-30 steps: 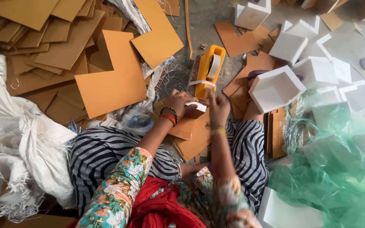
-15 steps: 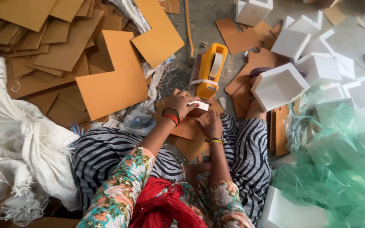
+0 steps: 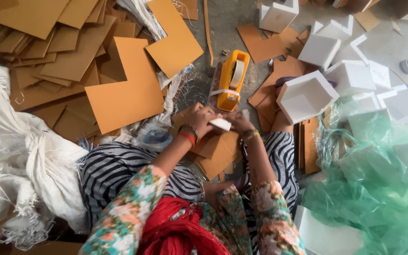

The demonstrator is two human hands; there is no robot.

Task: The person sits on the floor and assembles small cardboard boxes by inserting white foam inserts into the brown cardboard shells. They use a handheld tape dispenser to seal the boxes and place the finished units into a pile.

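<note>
Both hands had closed on a small white strip of tape just in front of the yellow plastic tape dispenser: the left hand pinched one end, the right hand the other. Held that tightly, I judged, the strip could fold onto itself or pick up grit from the brown cardboard offcuts beneath, spoiling its stick.

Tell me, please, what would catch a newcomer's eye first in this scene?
Probably the bright yellow tape dispenser on the floor at centre, just beyond the left hand and right hand pinching a small white piece. Flat brown cardboard sheets spread left; open white boxes and green plastic film fill the right.
</note>
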